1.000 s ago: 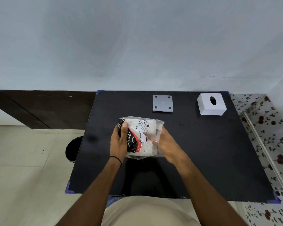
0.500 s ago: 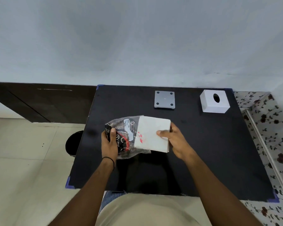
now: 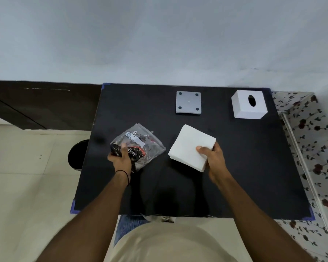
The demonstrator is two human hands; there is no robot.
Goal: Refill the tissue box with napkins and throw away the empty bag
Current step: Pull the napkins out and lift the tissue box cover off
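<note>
The right hand [image 3: 212, 157] pinches the napkin stack [image 3: 191, 147] at its near corner above the surface [image 3: 244, 167] — soft, light, apt to fan, so grip across its edges. The left hand [image 3: 121, 160] clutches the limp, crinkly empty bag [image 3: 140, 146].

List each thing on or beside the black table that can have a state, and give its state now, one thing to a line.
Plastic bag: emptied of napkins, crumpled, gripped by the left hand.
Napkin stack: out of the bag, held at its near corner by the right hand.
Tissue box: no tissue showing at its oval slot, standing apart near the table's far right corner.
Grey square plate: lying flat, untouched.
Black bin: on the floor left of the table, contents not visible.
</note>
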